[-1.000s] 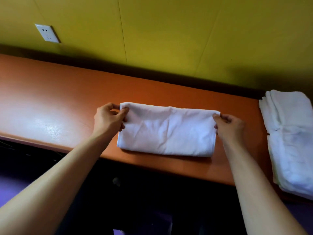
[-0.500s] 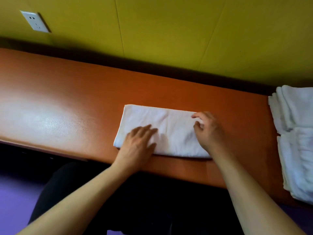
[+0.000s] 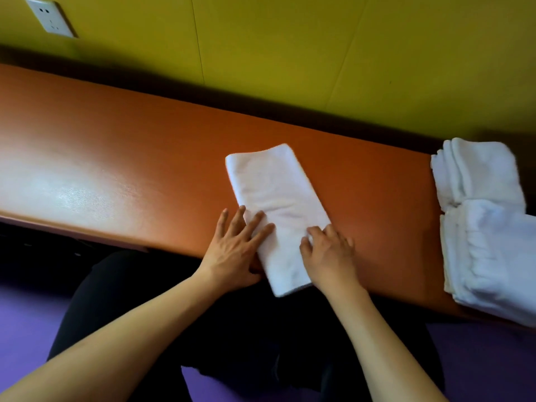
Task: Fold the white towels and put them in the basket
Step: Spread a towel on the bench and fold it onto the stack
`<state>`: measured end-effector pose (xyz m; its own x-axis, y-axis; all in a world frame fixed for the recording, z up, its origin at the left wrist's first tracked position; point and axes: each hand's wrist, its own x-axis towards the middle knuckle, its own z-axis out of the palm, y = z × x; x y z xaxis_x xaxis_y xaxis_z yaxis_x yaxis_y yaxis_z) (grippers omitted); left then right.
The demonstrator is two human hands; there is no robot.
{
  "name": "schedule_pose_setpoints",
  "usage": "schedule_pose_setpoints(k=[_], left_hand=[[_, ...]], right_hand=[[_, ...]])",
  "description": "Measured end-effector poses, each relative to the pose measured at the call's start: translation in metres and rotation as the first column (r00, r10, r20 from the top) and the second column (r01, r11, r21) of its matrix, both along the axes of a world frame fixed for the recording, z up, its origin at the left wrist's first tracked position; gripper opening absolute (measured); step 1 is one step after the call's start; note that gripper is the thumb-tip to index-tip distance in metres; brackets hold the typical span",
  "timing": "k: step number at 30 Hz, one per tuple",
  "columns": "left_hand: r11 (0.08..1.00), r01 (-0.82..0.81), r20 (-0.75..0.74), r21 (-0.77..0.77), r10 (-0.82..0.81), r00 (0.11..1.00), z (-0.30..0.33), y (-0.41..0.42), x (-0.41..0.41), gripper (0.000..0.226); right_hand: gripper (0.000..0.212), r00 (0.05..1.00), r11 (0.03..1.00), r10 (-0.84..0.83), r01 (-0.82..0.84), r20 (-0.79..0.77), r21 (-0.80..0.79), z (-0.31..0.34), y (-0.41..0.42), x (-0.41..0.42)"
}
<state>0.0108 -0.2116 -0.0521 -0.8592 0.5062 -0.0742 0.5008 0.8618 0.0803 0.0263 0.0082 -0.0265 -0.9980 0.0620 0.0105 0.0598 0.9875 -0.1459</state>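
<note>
A plain indoor room, possibly a laundry or housekeeping work area, though the exact kind of place cannot be told. A long orange-brown counter runs along a yellow-green panelled wall. A white electrical socket sits on the wall at upper left. The floor below is purple. Stacks of folded white towels rest at the counter's right end, and one folded white towel lies in the middle.

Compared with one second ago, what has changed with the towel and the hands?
The folded towel was turned from crosswise to lengthwise, its near end past the table edge. Both hands let go of its corners; left hand and right hand now press it. The towel stack stayed.
</note>
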Motion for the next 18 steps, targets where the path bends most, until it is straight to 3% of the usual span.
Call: schedule_pose_setpoints(k=[3,5,9,11,13,16,18], left_hand=[[1.0,0.017,-0.098,0.017,-0.015,0.995,0.001,0.003,0.011,0.088],[0.99,0.133,-0.175,0.046,-0.123,0.977,-0.001,0.009,0.022,0.07],[0.959,0.253,-0.158,0.128,-0.232,0.96,-0.004,0.008,0.028,0.055],[0.945,0.218,-0.099,0.244,-0.199,0.975,0.002,0.003,0.026,0.045],[0.899,0.145,0.015,0.413,-0.166,0.986,0.018,0.0,0.026,0.042],[0.791,-0.081,0.247,0.607,-0.091,0.965,0.039,-0.01,0.03,0.026],[0.733,-0.209,0.319,0.647,-0.012,0.948,0.047,-0.019,0.032,0.019]], right_hand=[[0.033,0.999,0.998,-0.009,0.007,-0.031,-0.07,-0.005,-0.008,0.021],[0.03,1.0,0.995,-0.023,0.023,0.004,-0.096,-0.005,-0.008,0.026],[0.037,0.996,0.99,0.013,0.0,0.09,-0.142,0.003,-0.001,0.027],[0.054,0.989,0.986,0.042,-0.018,0.141,-0.168,0.01,0.005,0.029],[0.071,0.982,0.947,0.089,-0.03,0.169,-0.321,0.02,0.012,0.033],[0.068,0.933,0.737,0.201,0.056,0.298,-0.674,0.039,0.021,0.042],[0.068,0.877,0.664,0.291,0.103,0.383,-0.741,0.047,0.027,0.051]])
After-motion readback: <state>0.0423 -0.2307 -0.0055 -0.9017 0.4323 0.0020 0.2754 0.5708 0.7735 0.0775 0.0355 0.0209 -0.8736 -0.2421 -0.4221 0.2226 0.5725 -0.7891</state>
